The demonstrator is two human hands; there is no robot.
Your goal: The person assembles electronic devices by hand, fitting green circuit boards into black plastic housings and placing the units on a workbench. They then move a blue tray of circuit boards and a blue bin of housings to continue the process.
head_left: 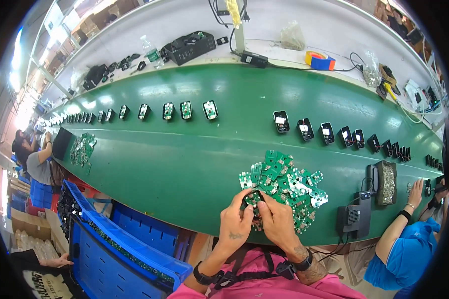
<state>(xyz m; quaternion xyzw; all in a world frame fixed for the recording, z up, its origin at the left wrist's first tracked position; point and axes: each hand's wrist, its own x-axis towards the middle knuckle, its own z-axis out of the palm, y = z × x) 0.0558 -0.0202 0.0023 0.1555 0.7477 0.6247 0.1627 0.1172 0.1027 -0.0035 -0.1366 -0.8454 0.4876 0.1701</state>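
Note:
Between both hands, just over the near edge of the green work surface (174,164), I hold a small black plastic housing (245,201) with a green circuit board (254,198) in it. My left hand (234,222) closes on its left side, the thumb at the board. My right hand (278,222) closes on its right side, its thumb also near the board. A loose heap of green circuit boards (284,182) lies right beyond and beside my hands. Farther off, a row of housings with boards (210,110) runs left, and housings with white parts inside (281,122) run right.
Right of the heap are a black boxy device (353,217) with cables and a tray of small metal parts (385,184). Blue crates (119,249) stand at lower left. Co-workers sit at both ends. The back shelf holds a black bin (189,48), bottle (152,52) and tape roll (319,61).

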